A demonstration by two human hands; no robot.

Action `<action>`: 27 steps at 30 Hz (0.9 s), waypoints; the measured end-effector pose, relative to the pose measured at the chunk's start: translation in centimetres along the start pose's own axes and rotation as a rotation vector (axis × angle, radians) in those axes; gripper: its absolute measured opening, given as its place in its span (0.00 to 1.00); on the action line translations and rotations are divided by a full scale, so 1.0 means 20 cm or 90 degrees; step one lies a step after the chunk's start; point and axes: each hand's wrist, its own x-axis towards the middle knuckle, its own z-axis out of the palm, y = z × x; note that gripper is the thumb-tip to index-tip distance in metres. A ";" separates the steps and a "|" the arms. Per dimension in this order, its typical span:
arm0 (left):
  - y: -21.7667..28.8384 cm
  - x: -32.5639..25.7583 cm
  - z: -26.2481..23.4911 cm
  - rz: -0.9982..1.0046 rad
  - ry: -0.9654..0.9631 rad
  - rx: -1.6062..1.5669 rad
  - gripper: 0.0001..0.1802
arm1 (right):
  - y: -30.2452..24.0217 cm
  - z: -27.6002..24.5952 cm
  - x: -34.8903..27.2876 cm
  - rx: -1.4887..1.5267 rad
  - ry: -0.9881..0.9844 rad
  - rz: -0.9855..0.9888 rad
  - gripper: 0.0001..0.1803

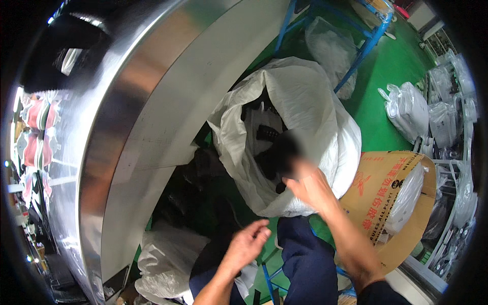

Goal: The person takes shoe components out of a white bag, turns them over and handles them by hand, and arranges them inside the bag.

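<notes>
A large white woven sack stands with its mouth spread wide in front of my knees. Inside it lie black items among clear plastic; their kind cannot be made out. My right hand reaches over the near right rim, its thumb pointing left. Its fingers close on a soft-looking black item, partly smeared by a blur. Lower and to the left, my left hand hangs above my lap, apart from the sack, with fingers loosely bent and nothing in them.
A metal-edged workbench curves along the left. An open cardboard box with plastic-wrapped goods stands at the right. Behind the sack are a blue metal frame and a clear bag. A white plastic bag lies below the bench.
</notes>
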 end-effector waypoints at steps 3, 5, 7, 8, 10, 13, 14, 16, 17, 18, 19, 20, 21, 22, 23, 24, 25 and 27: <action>-0.04 0.09 0.17 0.138 -0.124 0.246 0.22 | 0.71 0.35 0.40 -0.062 0.054 -0.148 0.16; -0.08 0.14 0.22 0.164 -0.182 0.205 0.23 | 0.81 0.44 0.53 -0.217 0.164 -0.251 0.14; -0.10 0.14 0.17 0.107 -0.132 0.196 0.23 | 0.60 0.41 0.52 -0.327 0.064 -0.282 0.25; -0.10 0.16 0.19 0.079 -0.132 0.200 0.23 | 0.72 0.42 0.52 -0.328 0.068 -0.274 0.25; -0.15 0.21 0.19 0.078 -0.113 0.232 0.23 | 0.98 0.56 0.55 -0.390 0.277 -0.271 0.15; -0.16 0.23 0.18 0.074 -0.074 0.237 0.24 | 0.92 0.61 0.55 -0.248 0.248 -0.166 0.15; -0.13 0.24 0.18 0.068 -0.067 0.205 0.24 | 0.94 0.58 0.53 -0.260 0.246 -0.164 0.15; -0.09 0.26 0.18 0.069 -0.066 0.177 0.23 | 1.00 0.52 0.49 -0.157 0.136 -0.179 0.20; -0.15 0.28 0.18 0.131 -0.035 0.209 0.26 | 1.00 0.51 0.47 -0.125 0.099 -0.185 0.22; -0.13 0.28 0.17 0.161 0.013 0.249 0.29 | 1.00 0.50 0.45 -0.160 0.089 -0.169 0.21; -0.10 0.30 0.17 0.191 0.062 0.286 0.32 | 1.01 0.47 0.39 -0.153 0.065 -0.132 0.22; -0.06 0.30 0.16 0.192 0.091 0.342 0.39 | 0.96 0.44 0.35 -0.141 0.041 -0.100 0.23; -0.02 0.29 0.12 0.200 0.096 0.378 0.42 | 0.78 0.37 0.29 -0.092 -0.010 -0.044 0.25; 0.01 0.29 0.12 0.220 0.107 0.403 0.43 | 0.61 0.27 0.22 -0.052 -0.055 0.018 0.28; 0.04 0.28 0.13 0.245 0.116 0.423 0.45 | 0.47 0.14 0.17 -0.065 -0.051 0.016 0.28; 0.07 0.27 0.14 0.254 0.117 0.413 0.45 | 0.35 0.03 0.11 -0.025 -0.168 0.059 0.29; 0.09 0.27 0.14 0.272 0.125 0.425 0.46 | 0.26 -0.05 0.06 0.018 -0.283 0.103 0.31; 0.05 0.28 0.16 0.290 0.166 0.366 0.46 | 0.04 -0.18 0.02 0.085 -0.366 0.165 0.35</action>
